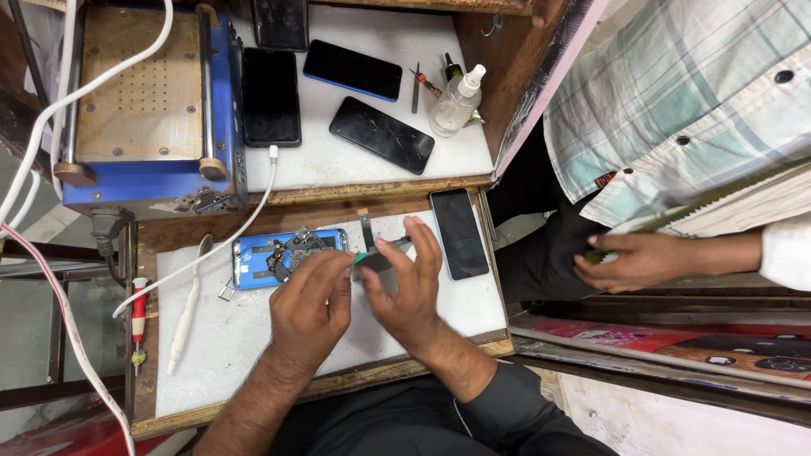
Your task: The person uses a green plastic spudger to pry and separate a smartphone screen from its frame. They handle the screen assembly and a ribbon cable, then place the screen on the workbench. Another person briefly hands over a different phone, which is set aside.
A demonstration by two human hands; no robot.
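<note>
your left hand (311, 300) and right hand (407, 287) meet over the white mat (228, 338) of the lower shelf, fingers curled in towards each other. between them they pinch a small dark flat part (378, 260) with a green edge; the right hand's fingertips (414, 226) close on its far side and the left thumb and forefinger press on its near side, so both hands are nearly closed around it. a thin strip (366, 226) sticks up from it, away from you.

just beyond your left knuckles lies the opened blue phone (253, 260), back off, with its boards and loose bits showing near its right end. to the right of your right hand, a dark phone (459, 234) lies face up at the mat's edge. to the left, a white tool (187, 314) lies lengthwise on the mat, and a red-handled screwdriver (139, 314) rests on the wooden rim beside it. a white cable (245, 224) runs across towards the upper shelf.

further off, the upper shelf carries three more dark phones (382, 134), a clear spray bottle (456, 103) and a blue machine with a perforated plate (152, 93).

off to the right, another person in a checked shirt (676, 93) rests a hand (638, 260) on their lap.
</note>
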